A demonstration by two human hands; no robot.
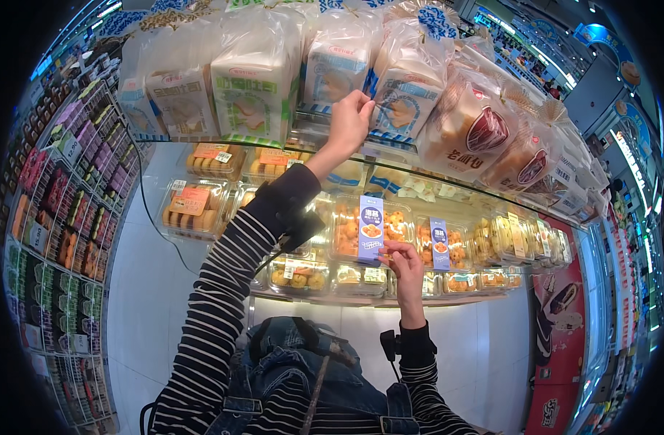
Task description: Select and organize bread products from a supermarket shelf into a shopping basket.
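My left hand (pixel 349 125) reaches up to the top shelf, its fingers pinched at the edge of a blue-printed bag of sliced bread (pixel 402 103); whether they grip the bag cannot be told. Left of that hand stands another blue-printed bread bag (pixel 334 76). My right hand (pixel 405 266) is lower, in front of a clear plastic box of small round pastries (pixel 345 234) with a purple paper band (pixel 370 231). Its thumb and fingers are curled close together near the band's lower end, and contact with the box is unclear.
A green-printed bread bag (pixel 250 103) and brown-bread bags (pixel 462 125) share the top shelf, whose glass edge (pixel 321 149) crosses above lower boxes. More pastry boxes (pixel 196 209) lie at left. A wire rack of packaged goods (pixel 65 217) stands far left, a red panel (pixel 557 326) at right.
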